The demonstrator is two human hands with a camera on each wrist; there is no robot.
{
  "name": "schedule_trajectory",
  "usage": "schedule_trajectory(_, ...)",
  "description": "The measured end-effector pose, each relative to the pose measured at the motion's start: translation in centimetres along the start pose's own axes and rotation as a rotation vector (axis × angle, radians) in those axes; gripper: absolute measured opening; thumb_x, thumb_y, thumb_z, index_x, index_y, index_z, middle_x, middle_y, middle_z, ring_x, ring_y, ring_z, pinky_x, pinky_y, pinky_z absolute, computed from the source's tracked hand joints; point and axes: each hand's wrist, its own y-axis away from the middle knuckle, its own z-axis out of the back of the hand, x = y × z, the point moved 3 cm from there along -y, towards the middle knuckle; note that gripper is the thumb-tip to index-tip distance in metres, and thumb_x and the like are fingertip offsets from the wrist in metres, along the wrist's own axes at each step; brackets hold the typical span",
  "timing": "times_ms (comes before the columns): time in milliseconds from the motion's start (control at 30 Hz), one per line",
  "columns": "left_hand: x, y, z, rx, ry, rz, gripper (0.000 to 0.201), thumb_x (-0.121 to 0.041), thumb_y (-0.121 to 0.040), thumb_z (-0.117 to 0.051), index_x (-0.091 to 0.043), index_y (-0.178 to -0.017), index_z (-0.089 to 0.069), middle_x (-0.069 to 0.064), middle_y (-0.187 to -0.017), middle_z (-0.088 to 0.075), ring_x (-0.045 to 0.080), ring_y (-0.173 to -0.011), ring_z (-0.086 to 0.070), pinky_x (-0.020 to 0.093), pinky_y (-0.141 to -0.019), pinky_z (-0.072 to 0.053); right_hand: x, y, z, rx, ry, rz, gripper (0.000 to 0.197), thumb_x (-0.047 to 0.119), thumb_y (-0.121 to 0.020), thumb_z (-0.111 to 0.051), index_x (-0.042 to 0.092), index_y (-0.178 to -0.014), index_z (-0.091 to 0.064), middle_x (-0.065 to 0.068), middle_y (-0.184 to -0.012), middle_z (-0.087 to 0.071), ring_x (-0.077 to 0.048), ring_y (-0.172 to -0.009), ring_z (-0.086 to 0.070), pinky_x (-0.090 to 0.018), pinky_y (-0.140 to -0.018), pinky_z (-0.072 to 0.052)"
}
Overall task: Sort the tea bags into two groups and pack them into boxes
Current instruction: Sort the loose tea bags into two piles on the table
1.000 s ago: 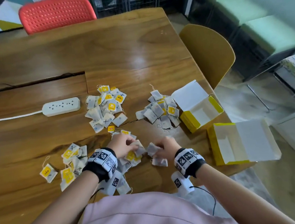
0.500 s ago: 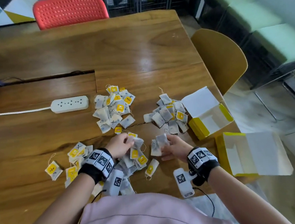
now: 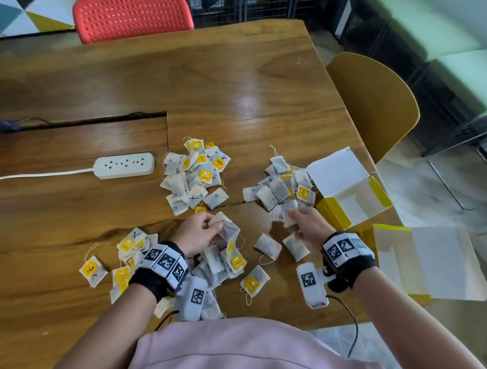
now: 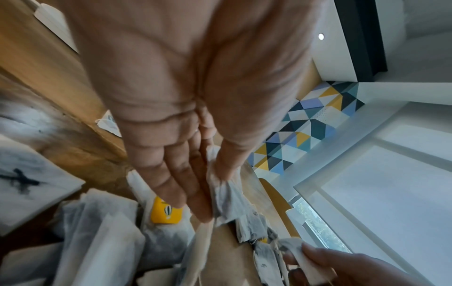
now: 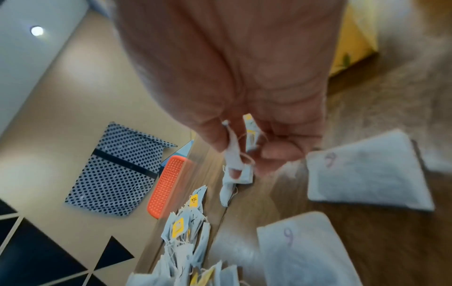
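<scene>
Tea bags with yellow tags lie in heaps on the wooden table [image 3: 228, 83]: a far-left heap [image 3: 195, 176], a far-right heap [image 3: 280, 185] and a near heap [image 3: 222, 261] under my left arm. My left hand [image 3: 202, 231] pinches a tea bag [image 4: 225, 195] between thumb and fingers over the near heap. My right hand [image 3: 303, 223] pinches a tea bag [image 5: 232, 154] at the near edge of the far-right heap. Two loose bags [image 3: 267, 246] lie between my hands. Two open yellow boxes [image 3: 351, 199] [image 3: 417, 255] stand at the right.
A white power strip [image 3: 124, 165] with its cord lies left of the far heap. A mustard chair [image 3: 375, 101] stands at the table's right edge, a red chair [image 3: 132, 12] at the far side. The near box overhangs the table's right edge.
My right hand has moved away from my left and forward-right to the far-right heap, carrying a tea bag. Loose bags now lie between the hands. My left hand stays over the near heap.
</scene>
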Motion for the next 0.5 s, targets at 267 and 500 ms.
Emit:
schedule_trajectory(267, -1.6, -0.1, -0.4, -0.018, 0.246, -0.015, 0.009, -0.012, -0.095, -0.057, -0.007, -0.097, -0.065, 0.008, -0.085, -0.070, 0.010, -0.070, -0.069, 0.024, -0.068, -0.058, 0.7, -1.3, 1.0, -0.274, 0.209, 0.027, 0.039, 0.044, -0.082, -0.060, 0.011, -0.104, -0.058, -0.001, -0.090, -0.058, -0.025, -0.087, -0.062, -0.037, -0.075, -0.052)
schedule_trajectory(500, -5.0, -0.8, -3.4, 0.050, 0.192, -0.148, 0.009, -0.014, -0.090, -0.065, -0.013, -0.097, -0.071, -0.001, -0.078, -0.070, 0.003, -0.068, -0.063, 0.014, -0.061, -0.049, 2.1, 2.1, -3.1, 0.142, 0.169, 0.288, 0.022, 0.028, -0.085, -0.070, 0.011, -0.099, -0.068, -0.009, -0.091, -0.071, -0.020, -0.082, -0.066, -0.036, -0.073, -0.055)
